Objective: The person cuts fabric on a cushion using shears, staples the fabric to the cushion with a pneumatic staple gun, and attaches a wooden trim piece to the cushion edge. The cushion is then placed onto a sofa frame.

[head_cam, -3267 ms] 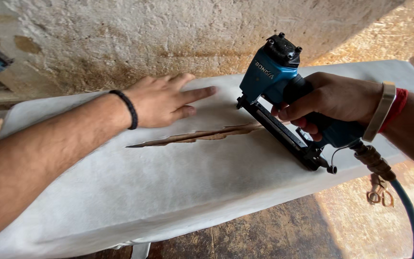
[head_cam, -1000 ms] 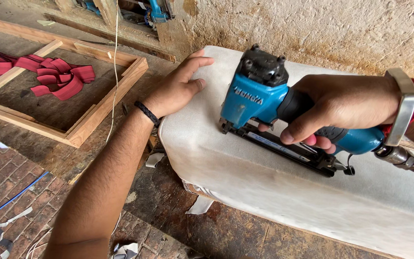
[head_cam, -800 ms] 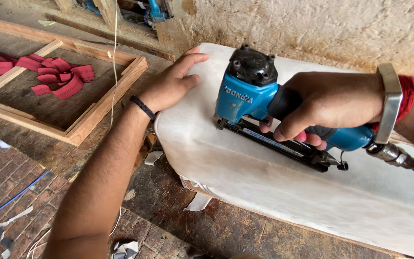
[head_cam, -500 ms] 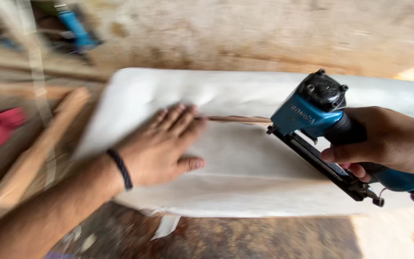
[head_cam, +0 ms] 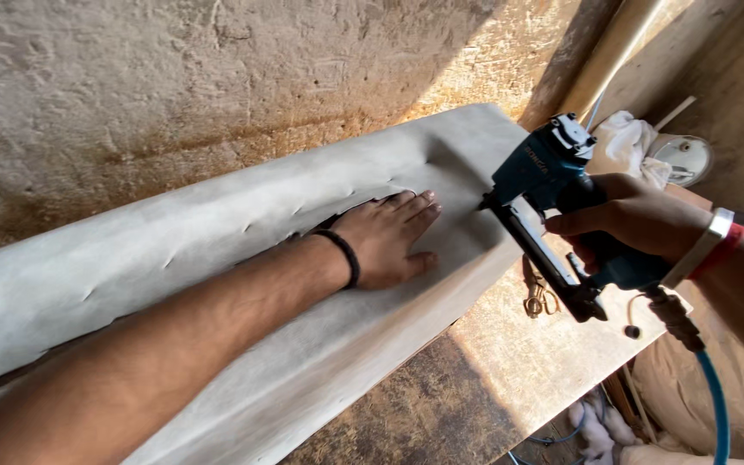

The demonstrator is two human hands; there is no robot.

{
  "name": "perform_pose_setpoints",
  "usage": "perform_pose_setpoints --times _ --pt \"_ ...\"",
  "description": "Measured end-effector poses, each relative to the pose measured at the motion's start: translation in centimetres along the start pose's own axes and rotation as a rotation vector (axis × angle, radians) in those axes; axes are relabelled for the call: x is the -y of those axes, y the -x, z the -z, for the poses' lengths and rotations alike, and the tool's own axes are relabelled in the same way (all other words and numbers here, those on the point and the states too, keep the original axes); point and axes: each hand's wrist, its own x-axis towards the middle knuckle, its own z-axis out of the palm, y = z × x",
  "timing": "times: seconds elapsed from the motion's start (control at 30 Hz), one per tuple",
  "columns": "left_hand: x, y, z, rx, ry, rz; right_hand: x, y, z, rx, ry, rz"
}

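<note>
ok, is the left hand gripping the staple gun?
No, the left hand lies flat, palm down, on the white fabric, while the right hand holds the blue staple gun.

My blue pneumatic stapler tilts nose-down, its tip just at the right end of the white fabric sheet, which lies stretched over a long panel, slightly puckered along the upper edge.

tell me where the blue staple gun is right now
In the head view the blue staple gun is right of centre, gripped in the right hand, its nose at the white fabric just right of the flat left hand.
</note>
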Motion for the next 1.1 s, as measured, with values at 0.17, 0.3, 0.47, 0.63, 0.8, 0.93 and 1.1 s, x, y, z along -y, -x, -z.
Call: perform_pose_setpoints --times 0.17,0.3,0.47,0.63,0.8,0.93,1.1 --pt "-1.4 -2.7 0.4 0.016 -0.117 0.131 1.5 -2.8 -0.9 0.045 0.043 0.023" --pt "-0.8 -2.3 -0.1 -0.231 -0.153 0.111 3.2 -5.2 -1.9 0.082 0.067 0.075" --pt "-0.6 -2.6 -0.9 -0.255 -0.093 0.138 4.4 -6.5 -2.2 0.095 0.056 0.029" --pt "-0.8 -2.5 -0.9 -0.271 -0.115 0.128 3.3 -5.0 -1.4 0.11 0.07 0.006" --pt "-0.8 -2.2 -0.8 -0.189 -0.059 0.146 0.4 -2.1 -0.7 0.237 0.027 0.069" --pt "-0.7 -2.2 -1.4 -0.312 -0.108 0.085 -0.9 -1.5 -0.5 0.106 0.133 -0.078" --pt "-0.3 -2.4 -2.1 -0.329 -0.104 0.074 -2.4 -0.7 0.6 0.18 0.102 -0.059"
